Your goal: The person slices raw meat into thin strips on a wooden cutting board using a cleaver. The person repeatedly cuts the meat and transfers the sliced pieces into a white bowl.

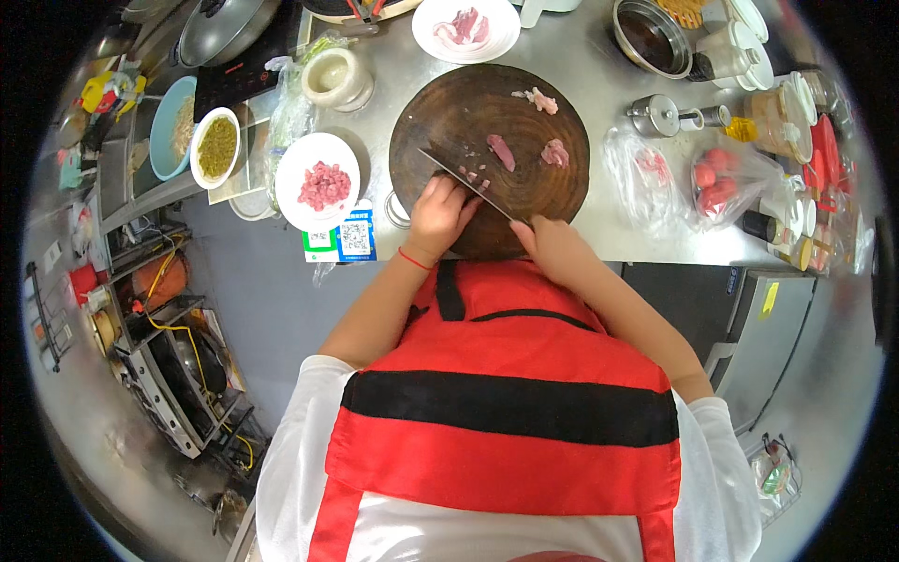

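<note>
My right hand (558, 246) grips a kitchen knife (476, 191) near the front of a round wooden chopping board (449, 105). Its blade slants up and left across the board. My left hand (439, 214) rests with bent fingers against the near side of the blade; what lies under those fingers is hidden. Small cubes of raw meat (484, 185) sit along the blade's far side. Farther in are a strip of red meat (501, 152), a lump of meat (555, 153) and pale fatty trimmings (544, 102). Diced meat (324, 185) fills the middle of a white plate (289, 168) to the left.
Behind the board stands a white plate (427, 48) of sliced raw meat (463, 29). A stone mortar (337, 79) is at the back left. On the right are a metal bowl of dark liquid (650, 38), a lidded metal pot (654, 114) and bagged tomatoes (718, 175).
</note>
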`<state>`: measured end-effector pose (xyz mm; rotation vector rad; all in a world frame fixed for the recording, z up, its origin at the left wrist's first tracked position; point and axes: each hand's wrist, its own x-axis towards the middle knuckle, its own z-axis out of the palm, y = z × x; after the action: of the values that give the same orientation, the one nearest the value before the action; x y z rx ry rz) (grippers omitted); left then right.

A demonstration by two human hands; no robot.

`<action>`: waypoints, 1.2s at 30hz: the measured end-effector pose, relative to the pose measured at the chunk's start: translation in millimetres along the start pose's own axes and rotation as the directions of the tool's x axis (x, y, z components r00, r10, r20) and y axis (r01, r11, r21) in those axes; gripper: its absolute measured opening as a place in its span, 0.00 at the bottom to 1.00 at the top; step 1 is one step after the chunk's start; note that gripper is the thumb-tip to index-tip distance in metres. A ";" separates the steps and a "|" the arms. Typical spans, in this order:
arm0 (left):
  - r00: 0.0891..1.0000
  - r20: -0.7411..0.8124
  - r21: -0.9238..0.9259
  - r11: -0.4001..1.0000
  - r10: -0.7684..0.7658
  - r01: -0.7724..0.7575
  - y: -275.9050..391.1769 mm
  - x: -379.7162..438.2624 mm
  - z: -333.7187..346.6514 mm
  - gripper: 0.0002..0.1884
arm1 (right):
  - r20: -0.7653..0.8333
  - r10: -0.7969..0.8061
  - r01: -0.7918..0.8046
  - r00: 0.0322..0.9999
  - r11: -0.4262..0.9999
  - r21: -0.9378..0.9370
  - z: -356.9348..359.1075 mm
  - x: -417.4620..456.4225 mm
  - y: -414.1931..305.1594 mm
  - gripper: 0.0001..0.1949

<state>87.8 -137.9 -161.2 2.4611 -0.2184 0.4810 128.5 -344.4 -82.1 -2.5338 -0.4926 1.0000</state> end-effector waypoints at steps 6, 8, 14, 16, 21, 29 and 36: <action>0.999 -0.026 -0.044 0.999 0.022 -0.023 -2.5 -5.9 0.5 0.13 | -0.069 -0.059 0.065 0.996 0.995 0.080 2.3 24.8 -5.5 0.28; 0.997 -0.072 -0.080 0.996 0.023 -0.029 -5.4 -9.6 2.6 0.13 | -0.132 -0.159 0.185 0.978 0.959 0.214 2.7 14.1 12.7 0.28; 0.996 -0.061 -0.127 0.990 -0.069 0.061 2.0 -9.6 -1.7 0.12 | -0.058 -0.093 0.101 0.994 0.981 0.164 -2.2 -8.4 12.8 0.26; 0.995 -0.049 -0.101 0.991 -0.089 0.084 1.5 -12.1 1.0 0.11 | -0.045 -0.100 0.105 0.994 0.986 0.129 -5.0 -13.5 6.4 0.26; 0.996 -0.074 -0.084 0.995 -0.051 0.045 1.4 -11.9 3.7 0.12 | -0.008 -0.096 0.096 0.995 0.991 0.093 -11.4 -15.3 4.4 0.28; 0.995 -0.098 -0.031 0.999 0.009 -0.012 0.5 -5.6 3.2 0.13 | -0.036 -0.112 0.114 0.993 0.992 0.061 5.1 17.5 1.0 0.29; 0.996 -0.078 -0.037 0.999 -0.043 0.040 -1.9 -10.9 4.1 0.11 | -0.044 -0.139 0.142 0.989 0.989 0.048 3.1 30.4 -5.6 0.30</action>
<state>79.4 -138.4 -169.4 2.4017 -0.1424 0.5503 146.2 -325.4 -99.2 -2.4316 -0.6166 0.8965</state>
